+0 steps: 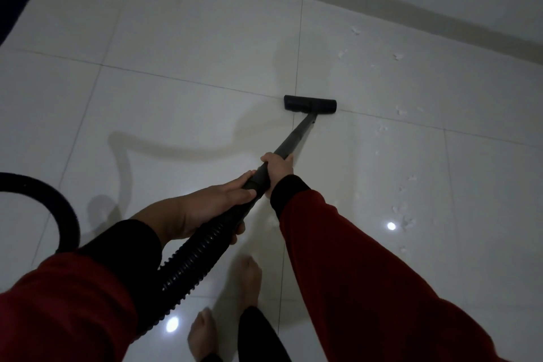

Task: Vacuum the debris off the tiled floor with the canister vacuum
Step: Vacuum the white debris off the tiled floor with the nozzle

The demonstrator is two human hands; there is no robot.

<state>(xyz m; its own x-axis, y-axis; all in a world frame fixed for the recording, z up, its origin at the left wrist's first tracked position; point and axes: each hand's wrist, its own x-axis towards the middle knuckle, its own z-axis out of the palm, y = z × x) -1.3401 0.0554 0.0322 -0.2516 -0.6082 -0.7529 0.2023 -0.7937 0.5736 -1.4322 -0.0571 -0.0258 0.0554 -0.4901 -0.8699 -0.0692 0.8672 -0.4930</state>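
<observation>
Ribbed hose [188, 261] looped in from the left; left hand [205, 209] gripped the hose cuff; right hand [277, 167] gripped the wand [293, 137] just ahead; floor head [310, 103] sat flat on the tiled floor [176, 38]; white debris [402, 209] lay scattered to its right.

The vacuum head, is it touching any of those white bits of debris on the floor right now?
Apart. The head view shows bare tile between the vacuum head and the nearest white debris to its right.
</observation>
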